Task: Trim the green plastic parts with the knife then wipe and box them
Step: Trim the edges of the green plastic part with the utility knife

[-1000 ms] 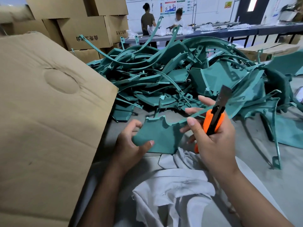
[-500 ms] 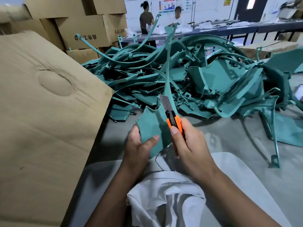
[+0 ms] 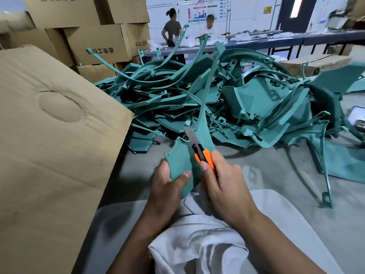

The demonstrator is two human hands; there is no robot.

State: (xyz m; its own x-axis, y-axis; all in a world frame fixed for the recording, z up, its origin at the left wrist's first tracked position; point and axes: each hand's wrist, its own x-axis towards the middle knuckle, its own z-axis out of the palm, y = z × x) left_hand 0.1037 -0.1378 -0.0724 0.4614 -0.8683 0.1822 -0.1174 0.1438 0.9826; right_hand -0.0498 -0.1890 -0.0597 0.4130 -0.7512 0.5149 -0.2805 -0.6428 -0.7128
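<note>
I pinched curved green plastic part [image 3: 182,165] left-handed [image 3: 165,186] | right hand [image 3: 223,182] gripped orange-handled utility knife [image 3: 199,150] | risk: blade slipping toward my left thumb.

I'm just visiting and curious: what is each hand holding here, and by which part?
The left hand grips the green plastic part by its wide lower end. The right hand grips the knife by its orange handle, blade against the part.

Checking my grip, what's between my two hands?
In the head view, the green part sits between the left hand and the right hand holding the knife.
</note>
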